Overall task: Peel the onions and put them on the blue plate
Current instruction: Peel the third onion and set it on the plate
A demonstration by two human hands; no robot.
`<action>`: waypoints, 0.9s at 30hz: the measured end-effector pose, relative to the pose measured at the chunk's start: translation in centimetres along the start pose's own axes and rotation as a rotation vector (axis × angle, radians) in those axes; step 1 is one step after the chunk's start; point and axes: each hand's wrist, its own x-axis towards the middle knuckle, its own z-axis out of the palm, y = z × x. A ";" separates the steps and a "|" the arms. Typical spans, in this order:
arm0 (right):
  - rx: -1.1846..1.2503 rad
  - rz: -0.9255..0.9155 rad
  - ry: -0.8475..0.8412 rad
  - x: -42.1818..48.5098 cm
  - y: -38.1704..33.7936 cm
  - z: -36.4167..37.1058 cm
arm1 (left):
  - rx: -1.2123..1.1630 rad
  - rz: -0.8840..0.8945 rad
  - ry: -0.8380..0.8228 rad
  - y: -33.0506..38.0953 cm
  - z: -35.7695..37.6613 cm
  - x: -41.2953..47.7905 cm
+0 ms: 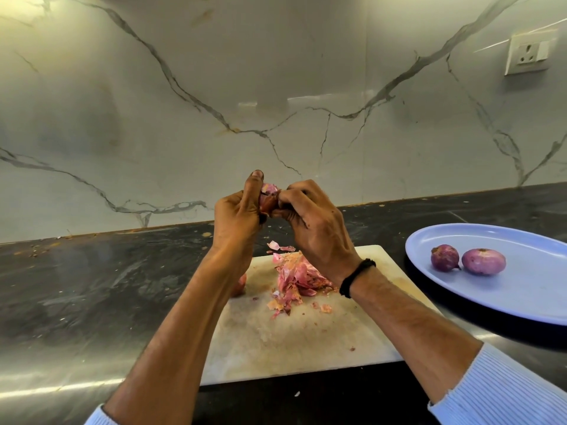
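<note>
Onion [269,202] is held above the board [291,338], our left grip [236,216] and right grip [316,228] clasping it; two peeled onions [483,261] lie on the blue plate [521,289] at the right edge of the worktop [92,286].

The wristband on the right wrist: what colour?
Black, a thin cord-like wristband on the right wrist; the head view shows it clearly.

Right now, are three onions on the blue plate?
No, only two onions lie on the blue plate; the left hand and right hand grip a third onion.
</note>
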 end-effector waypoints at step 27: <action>0.015 0.139 0.094 0.0 -0.1 0.1 | -0.027 0.045 0.083 -0.5 0.1 0.7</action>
